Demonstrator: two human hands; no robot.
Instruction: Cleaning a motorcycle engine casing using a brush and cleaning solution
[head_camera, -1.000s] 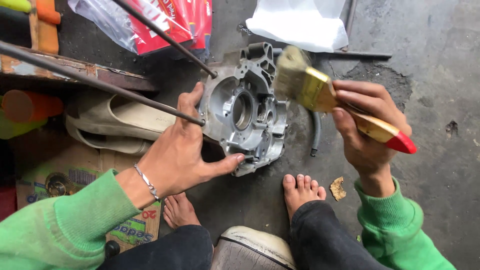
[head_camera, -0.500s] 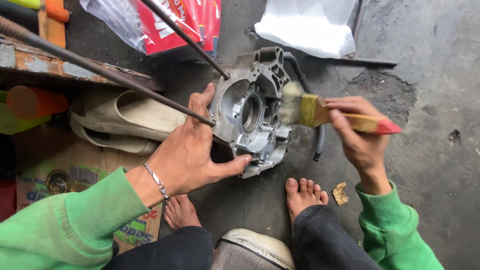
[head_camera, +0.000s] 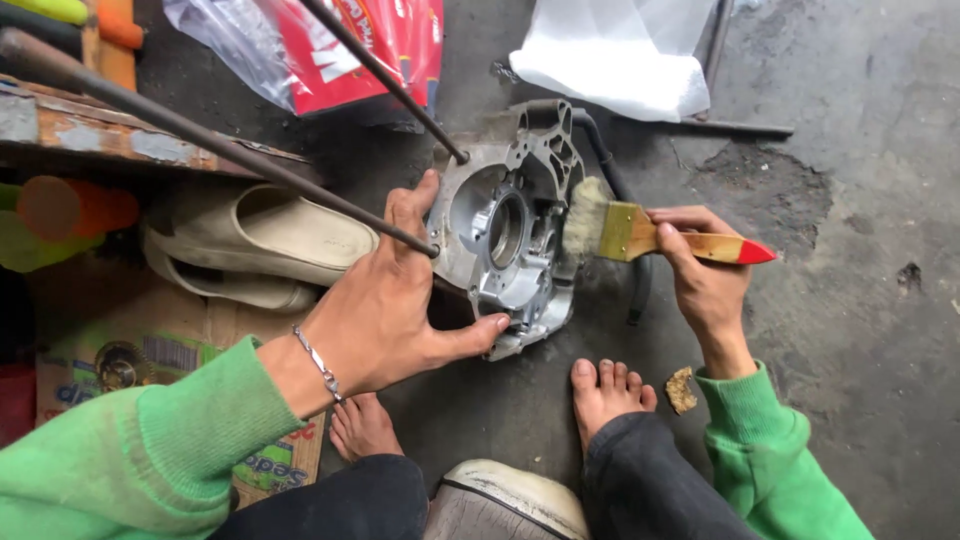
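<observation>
Hands two, one brush, one casing

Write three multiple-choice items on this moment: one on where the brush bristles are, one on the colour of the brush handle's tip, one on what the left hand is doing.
1. Where are the bristles of the paintbrush?
A. against the metal engine casing
B. on the white plastic bag
C. on the beige sandals

2. What colour is the handle's tip?
A. blue
B. red
C. black

3. What is the left hand doing?
A. lying open on the floor
B. holding the brush
C. gripping the casing's edge

Key: 1 A, the bristles touch the casing's right side. 2 B, the end past the right hand is red. 3 C, thumb and fingers clasp its left rim.
</observation>
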